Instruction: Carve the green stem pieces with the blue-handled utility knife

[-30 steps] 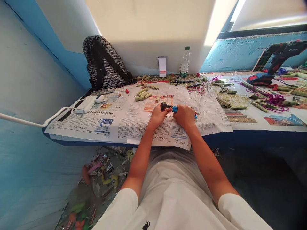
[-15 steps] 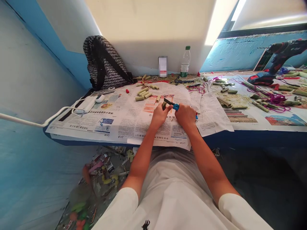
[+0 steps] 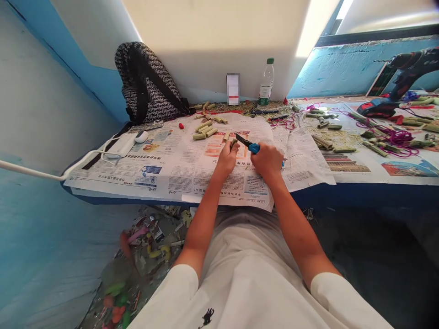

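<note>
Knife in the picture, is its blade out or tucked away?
Out: the dark blade juts from the blue handle, which the right hand grips.

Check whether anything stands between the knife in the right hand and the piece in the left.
Nothing visible stands between the knife in the right hand and the stem piece in the left hand; a loose piece lies left of both, on the newspaper.

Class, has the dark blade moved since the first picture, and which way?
Yes: judged against the orange print on the newspaper, the dark blade has shifted forward and slightly right.
</note>
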A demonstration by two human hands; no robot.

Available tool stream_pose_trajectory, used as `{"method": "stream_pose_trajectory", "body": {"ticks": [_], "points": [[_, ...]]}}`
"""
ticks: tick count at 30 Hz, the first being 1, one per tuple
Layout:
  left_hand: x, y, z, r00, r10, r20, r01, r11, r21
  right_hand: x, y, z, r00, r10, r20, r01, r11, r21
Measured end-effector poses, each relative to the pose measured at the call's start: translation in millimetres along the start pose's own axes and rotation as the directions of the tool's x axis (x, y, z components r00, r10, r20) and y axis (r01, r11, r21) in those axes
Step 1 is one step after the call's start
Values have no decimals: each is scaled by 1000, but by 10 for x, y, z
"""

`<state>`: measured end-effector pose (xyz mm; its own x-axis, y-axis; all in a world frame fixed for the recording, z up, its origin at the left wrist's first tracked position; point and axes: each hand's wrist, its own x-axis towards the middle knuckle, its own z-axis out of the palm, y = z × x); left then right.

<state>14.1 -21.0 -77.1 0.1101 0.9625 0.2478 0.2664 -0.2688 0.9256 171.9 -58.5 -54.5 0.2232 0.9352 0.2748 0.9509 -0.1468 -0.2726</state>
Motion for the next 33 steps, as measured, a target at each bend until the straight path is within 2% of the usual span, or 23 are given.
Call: {"method": "stream_pose_trajectory", "body": {"ticks": [6,13,24,27,33], "points": [[-20,39,-1,999,25,42,-24,999,-32,-10,-7,-9,994,-90,54,92,995,-28],[-29,13,-2,996,60,72,-55,996,-65,-21,-21,-34,995,-89,40,91,995,-28],[-124,120,-47,988,76,133,-65,994,-82,-18,-11,-31,997,-79,26,79,997,-7],[-111,78,-43,986,99,136,-86,991,-99,-18,-7,-26,997,-72,24,73,997,-6],[-64,-72,-20,990,110,86,-105,993,-58,-9,15,-25,990,-133,50,134,991,-1]]}}
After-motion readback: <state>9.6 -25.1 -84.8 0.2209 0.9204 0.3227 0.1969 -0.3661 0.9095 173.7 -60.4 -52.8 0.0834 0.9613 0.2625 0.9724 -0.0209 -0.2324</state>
